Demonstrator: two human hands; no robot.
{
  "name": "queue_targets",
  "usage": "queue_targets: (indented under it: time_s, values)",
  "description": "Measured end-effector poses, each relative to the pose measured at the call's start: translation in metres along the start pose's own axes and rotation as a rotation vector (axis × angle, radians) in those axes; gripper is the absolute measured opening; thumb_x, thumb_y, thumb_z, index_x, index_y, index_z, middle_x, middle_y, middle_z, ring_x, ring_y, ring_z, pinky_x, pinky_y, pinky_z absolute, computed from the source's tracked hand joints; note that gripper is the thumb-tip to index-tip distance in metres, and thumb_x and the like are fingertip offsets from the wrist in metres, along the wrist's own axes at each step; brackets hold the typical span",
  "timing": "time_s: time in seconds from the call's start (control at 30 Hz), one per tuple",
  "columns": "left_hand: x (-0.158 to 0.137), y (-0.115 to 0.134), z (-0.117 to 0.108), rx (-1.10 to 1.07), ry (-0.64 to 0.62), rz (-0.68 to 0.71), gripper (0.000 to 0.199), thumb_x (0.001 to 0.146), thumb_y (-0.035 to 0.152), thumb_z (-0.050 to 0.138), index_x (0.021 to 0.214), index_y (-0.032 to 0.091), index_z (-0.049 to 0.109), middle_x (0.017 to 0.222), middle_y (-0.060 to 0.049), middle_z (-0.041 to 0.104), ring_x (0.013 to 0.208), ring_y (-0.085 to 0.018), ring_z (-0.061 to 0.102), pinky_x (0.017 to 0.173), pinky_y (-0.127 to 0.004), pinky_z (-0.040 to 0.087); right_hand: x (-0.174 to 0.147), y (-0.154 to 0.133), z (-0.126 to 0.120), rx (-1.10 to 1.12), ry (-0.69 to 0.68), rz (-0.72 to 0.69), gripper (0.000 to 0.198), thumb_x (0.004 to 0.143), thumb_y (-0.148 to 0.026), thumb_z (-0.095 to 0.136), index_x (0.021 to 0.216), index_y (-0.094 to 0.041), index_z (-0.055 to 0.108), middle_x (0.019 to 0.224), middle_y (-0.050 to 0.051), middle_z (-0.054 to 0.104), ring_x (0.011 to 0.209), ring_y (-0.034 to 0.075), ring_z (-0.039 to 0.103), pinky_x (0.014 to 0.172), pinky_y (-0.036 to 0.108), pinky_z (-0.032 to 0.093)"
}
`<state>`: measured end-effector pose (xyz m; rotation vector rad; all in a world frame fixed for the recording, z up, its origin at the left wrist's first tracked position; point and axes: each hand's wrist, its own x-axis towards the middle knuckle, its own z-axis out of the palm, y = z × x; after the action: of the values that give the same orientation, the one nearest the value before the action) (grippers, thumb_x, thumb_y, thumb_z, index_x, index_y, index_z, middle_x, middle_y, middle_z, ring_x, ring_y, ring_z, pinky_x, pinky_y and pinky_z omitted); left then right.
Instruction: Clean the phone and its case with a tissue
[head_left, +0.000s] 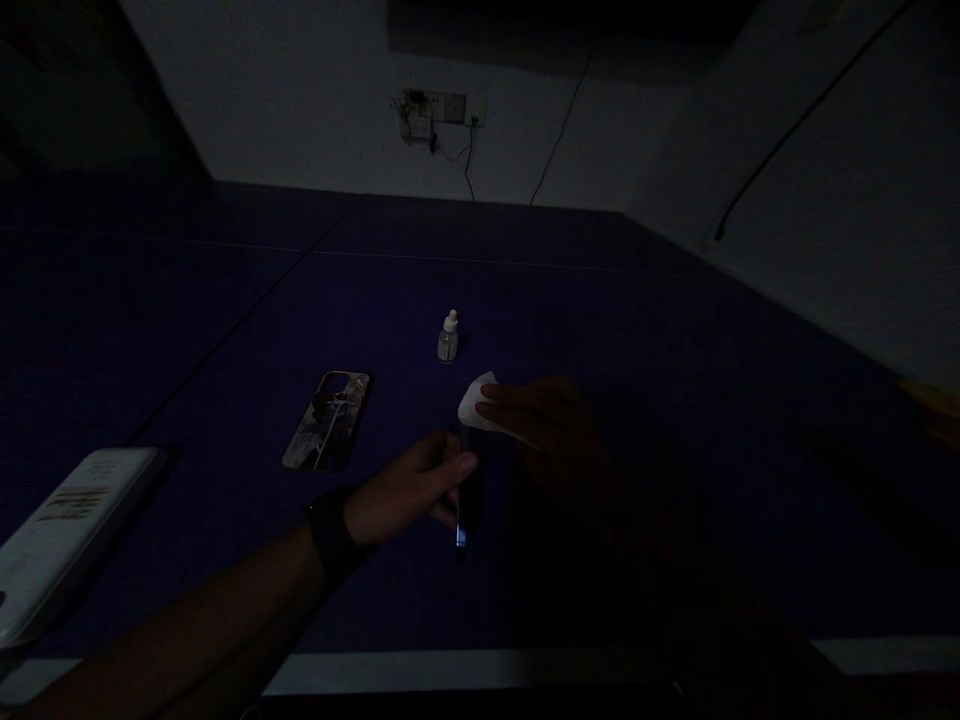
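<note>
Near the middle of the purple surface [570,320], my left hand [420,483] grips a dark, flat device that looks like a phone [472,475], thumb on its near face. The device's lower edge catches a bluish glint. My right hand [541,412], deep in shadow, presses a white wipe or cloth [474,402] against the device's upper end. Just beyond stands a small clear bottle [448,345] with a white cap, upright. A patterned phone case [328,422] with a camera cutout lies to the left. A dark watch [332,532] is on my left wrist.
At the far left lies a long white case or box [71,540] with markings on top. Wall sockets [435,108] with plugs and cables are at the back. Something yellow [930,400] sits at the right edge. A pale strip [397,672] runs along the front edge. The scene is dim.
</note>
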<state>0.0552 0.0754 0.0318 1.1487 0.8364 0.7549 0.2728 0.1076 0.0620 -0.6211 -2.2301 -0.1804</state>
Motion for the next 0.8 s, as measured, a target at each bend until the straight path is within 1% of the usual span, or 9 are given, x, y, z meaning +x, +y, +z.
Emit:
queue_targets:
  time_s: [0.1,0.17,0.23,0.33,0.5,0.6,0.7,0.8]
  values:
    - [-0.0002,0.0016,-0.0011,0.041,-0.011,0.010,0.058,0.080,0.070,0.073,0.101,0.017,0.059,0.080,-0.003,0.064,0.075,-0.018,0.065,0.069,-0.031,0.056,0.0001,0.0006,0.0049,-0.025,-0.057,-0.064,0.036,0.104,-0.013,0.042,0.129,-0.025,0.065,0.127,0.007,0.072,0.114,0.020,0.067,0.094,0.038,0.048]
    - [-0.0002,0.0011,-0.0010,0.064,0.000,0.015,0.056,0.082,0.068,0.071,0.102,0.017,0.059,0.081,-0.003,0.065,0.074,-0.018,0.066,0.068,-0.031,0.056,-0.0012,0.0014,0.0069,-0.032,-0.109,-0.087,0.036,0.104,-0.014,0.043,0.131,-0.026,0.064,0.128,0.007,0.072,0.117,0.020,0.066,0.096,0.039,0.047]
    - [-0.0001,0.0001,-0.0002,0.070,0.015,0.014,0.055,0.084,0.068,0.069,0.102,0.017,0.058,0.081,-0.003,0.065,0.072,-0.018,0.066,0.064,-0.030,0.056,-0.0026,0.0021,0.0079,-0.026,-0.130,-0.101,0.035,0.104,-0.015,0.044,0.132,-0.025,0.063,0.128,0.007,0.072,0.116,0.020,0.066,0.097,0.039,0.047]
    - [0.0003,0.0000,0.0015,0.073,0.031,0.009,0.055,0.085,0.068,0.067,0.103,0.016,0.056,0.080,-0.002,0.064,0.068,-0.017,0.065,0.058,-0.027,0.054,-0.0038,0.0022,0.0089,-0.007,-0.124,-0.124,0.034,0.105,-0.015,0.044,0.132,-0.024,0.063,0.125,0.006,0.073,0.114,0.017,0.067,0.097,0.037,0.046]
    - [0.0007,0.0035,0.0025,0.093,0.027,0.008,0.060,0.080,0.068,0.072,0.106,0.015,0.059,0.084,-0.003,0.065,0.073,-0.019,0.066,0.062,-0.030,0.056,-0.0038,0.0013,0.0084,0.030,-0.139,-0.136,0.032,0.107,-0.019,0.043,0.130,-0.025,0.063,0.122,0.005,0.075,0.111,0.016,0.068,0.099,0.036,0.045]
    - [0.0007,0.0035,0.0026,0.095,0.038,0.005,0.061,0.081,0.069,0.070,0.108,0.015,0.058,0.085,-0.003,0.064,0.072,-0.018,0.066,0.060,-0.029,0.056,-0.0028,0.0026,0.0073,0.011,-0.142,-0.129,0.032,0.106,-0.018,0.044,0.130,-0.026,0.063,0.125,0.004,0.074,0.111,0.015,0.068,0.097,0.036,0.045]
    - [0.0012,0.0021,0.0029,0.093,0.040,-0.001,0.061,0.079,0.069,0.072,0.104,0.015,0.057,0.085,-0.003,0.063,0.072,-0.017,0.065,0.059,-0.027,0.055,-0.0019,0.0048,0.0074,0.005,-0.114,-0.141,0.032,0.105,-0.014,0.044,0.129,-0.023,0.063,0.125,0.005,0.074,0.111,0.016,0.068,0.095,0.037,0.046]
    - [0.0019,0.0021,0.0036,0.092,0.035,-0.019,0.059,0.080,0.069,0.071,0.100,0.015,0.055,0.079,-0.001,0.062,0.067,-0.015,0.063,0.056,-0.025,0.054,-0.0018,0.0065,0.0084,0.000,-0.103,-0.144,0.032,0.104,-0.014,0.044,0.128,-0.023,0.064,0.123,0.005,0.074,0.109,0.017,0.068,0.094,0.038,0.047]
